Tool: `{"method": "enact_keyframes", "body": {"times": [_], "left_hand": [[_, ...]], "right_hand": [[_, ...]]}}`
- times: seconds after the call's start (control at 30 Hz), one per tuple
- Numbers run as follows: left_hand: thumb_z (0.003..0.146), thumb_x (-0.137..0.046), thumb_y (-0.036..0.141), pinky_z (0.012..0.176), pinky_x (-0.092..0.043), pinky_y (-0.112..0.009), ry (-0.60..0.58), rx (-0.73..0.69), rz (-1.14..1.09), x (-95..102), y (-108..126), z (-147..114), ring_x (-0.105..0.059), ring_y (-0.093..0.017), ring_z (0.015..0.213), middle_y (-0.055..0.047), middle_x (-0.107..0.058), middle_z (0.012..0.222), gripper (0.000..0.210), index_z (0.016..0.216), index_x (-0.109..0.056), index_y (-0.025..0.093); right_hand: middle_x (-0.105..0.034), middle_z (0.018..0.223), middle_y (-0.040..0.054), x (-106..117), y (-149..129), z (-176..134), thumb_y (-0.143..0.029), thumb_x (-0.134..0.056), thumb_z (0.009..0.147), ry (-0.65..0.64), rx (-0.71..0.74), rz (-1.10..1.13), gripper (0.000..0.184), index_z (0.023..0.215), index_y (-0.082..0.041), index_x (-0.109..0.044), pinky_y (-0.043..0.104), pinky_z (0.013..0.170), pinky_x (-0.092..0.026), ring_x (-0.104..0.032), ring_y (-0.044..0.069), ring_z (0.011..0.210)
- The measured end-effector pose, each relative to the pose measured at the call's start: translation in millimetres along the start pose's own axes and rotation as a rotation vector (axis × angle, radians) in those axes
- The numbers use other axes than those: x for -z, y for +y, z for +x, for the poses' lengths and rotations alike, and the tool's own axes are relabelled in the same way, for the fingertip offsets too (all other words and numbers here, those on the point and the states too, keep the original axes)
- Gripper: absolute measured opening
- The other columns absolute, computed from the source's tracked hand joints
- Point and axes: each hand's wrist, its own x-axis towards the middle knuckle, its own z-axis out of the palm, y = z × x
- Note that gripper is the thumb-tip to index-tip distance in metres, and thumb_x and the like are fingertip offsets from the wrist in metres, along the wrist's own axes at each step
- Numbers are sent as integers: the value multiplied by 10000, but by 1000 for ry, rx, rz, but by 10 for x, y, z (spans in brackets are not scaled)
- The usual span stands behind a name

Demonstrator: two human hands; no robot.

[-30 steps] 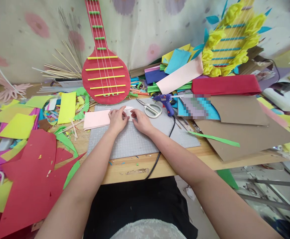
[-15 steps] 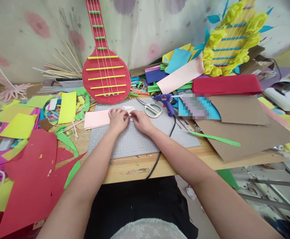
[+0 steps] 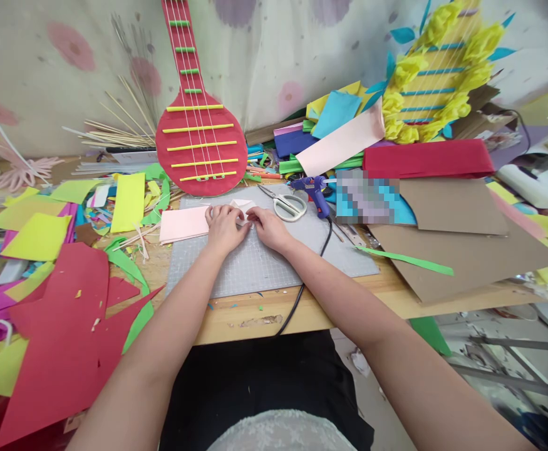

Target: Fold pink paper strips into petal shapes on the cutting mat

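A folded strip of pale pink paper [image 3: 183, 225], which looks like crepe paper, lies on the left of the grey cutting mat [image 3: 236, 272]. My left hand [image 3: 224, 227] rests over its right part, fingers bent and the thumb pressed in at the paper. My right hand [image 3: 268, 227] pinches the right end of the paper, its fingertips close to those of my left hand. A pale folded flap shows just above and between the hands; the exact edge in the fingers is hidden. Scissors [image 3: 290, 208] with light handles lie right behind my right hand, apart from it.
A blue glue gun [image 3: 318, 195] lies right of the scissors, its black cord [image 3: 297, 304] running off the front edge. A red paper lute shape [image 3: 201, 147] stands behind. Red paper sheets [image 3: 67, 326] cover the left; brown cardboard [image 3: 452, 257] lies right.
My left thumb and fingers have shifted slightly right and down along the paper, near my right fingertips. My right hand has barely moved.
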Motion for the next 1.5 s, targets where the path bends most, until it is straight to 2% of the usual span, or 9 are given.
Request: {"method": "enact_keyframes", "body": {"times": [0.23, 0.4, 0.5, 0.67, 0.8, 1.03, 1.23, 1.37, 1.5], "left_hand": [[800, -518, 395, 1072, -155, -498, 4, 0, -2, 9, 8, -23, -440, -276, 1094, -78, -592, 1018, 193, 861, -621, 243], [770, -555, 370, 1084, -148, -505, -9, 9, 13, 15, -2, -30, -443, -279, 1106, -66, -588, 1026, 163, 869, -613, 255], [762, -563, 355, 1087, -144, -513, -8, 11, 14, 7, -6, -30, -445, -279, 1110, -62, -586, 1030, 153, 871, -609, 258], [742, -588, 375, 1087, -137, -523, -5, 28, -7, -1, -6, -26, -447, -288, 1108, -64, -588, 1033, 164, 861, -608, 264], [735, -594, 369, 1086, -135, -524, -18, 46, -15, -8, -11, -19, -442, -292, 1124, -66, -587, 1048, 177, 873, -613, 260], [759, -579, 383, 1092, -103, -527, -40, -25, -15, 36, -63, -15, -470, -268, 1109, -57, -590, 1048, 208, 923, -609, 259], [781, -554, 318, 1093, -19, -554, -39, -82, -18, 84, -117, -11, -481, -256, 1115, -55, -614, 1039, 177, 944, -593, 260], [753, -579, 303, 1103, -70, -524, 15, -35, -42, 63, -120, 0, -481, -241, 1116, -56, -596, 1090, 274, 1015, -541, 233], [773, -545, 277, 1098, -106, -517, -16, -49, -31, 38, -102, -3, -482, -228, 1099, -43, -586, 1031, 128, 892, -570, 239]], "right_hand": [[-661, 966, 62, 9, -17, 1, -42, -397, 749, -4, -8, -4, 334, 1022, -168, -544, 351, 870, -429, -571, 179, 922], [-648, 972, 70, 8, -41, -9, -127, -464, 778, -1, 0, -33, 264, 1027, -165, -543, 361, 872, -420, -558, 195, 927], [-633, 994, 86, -1, -69, -20, -143, -512, 759, -5, 2, -78, 294, 1053, -148, -531, 374, 881, -406, -541, 211, 946], [-621, 1018, 97, -37, -96, -34, -128, -482, 766, 0, -20, -116, 323, 1086, -140, -521, 394, 879, -397, -525, 232, 963], [-613, 1084, 86, -32, -57, 8, -95, -423, 787, 59, 13, -103, 324, 1084, -169, -530, 392, 902, -386, -515, 221, 968], [-649, 988, 59, 35, 42, 133, -97, -471, 777, -7, -22, -46, 293, 1044, -184, -556, 380, 883, -392, -503, 217, 942], [-633, 920, 53, 37, 21, 95, -111, -465, 777, 23, -47, -8, 297, 1056, -170, -551, 341, 833, -402, -517, 189, 874], [-635, 872, 32, 29, 10, 91, -88, -460, 762, 9, -68, -8, 319, 1059, -173, -539, 325, 811, -396, -521, 175, 827], [-635, 858, 28, 14, 3, 102, -98, -451, 774, 13, -96, -30, 311, 1062, -186, -524, 322, 790, -390, -520, 181, 831]]}}
